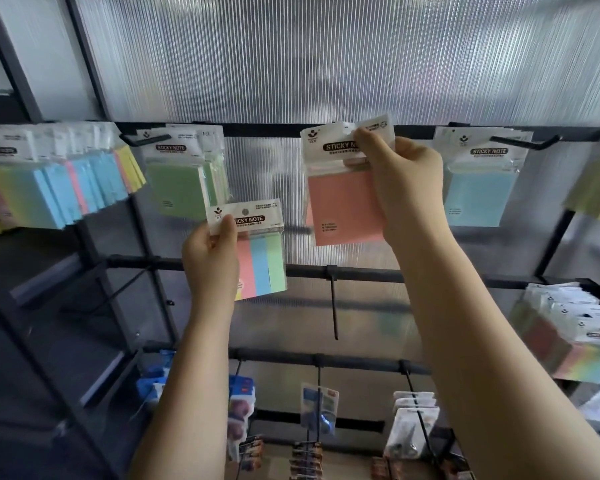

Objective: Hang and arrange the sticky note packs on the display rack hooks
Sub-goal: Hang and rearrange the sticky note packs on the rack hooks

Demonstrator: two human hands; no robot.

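Observation:
My right hand (400, 181) pinches the header of a pink sticky note pack (340, 206) and holds it up at the top rail (274, 129), its hang hole level with the rail. My left hand (210, 261) grips a striped pack (257, 258) of pink, blue and green notes by its header, lower and to the left. A green pack (179, 188) hangs on a hook (146, 139) to the left. A blue pack (478, 195) hangs on a hook (523, 143) to the right.
Many multicolour packs (59, 178) crowd the far left hooks. Yellow packs (596, 195) hang at the far right. A bare hook (334, 306) sticks out from the middle rail. More packs (575, 334) hang lower right, and other packaged goods (413, 424) fill the bottom rails.

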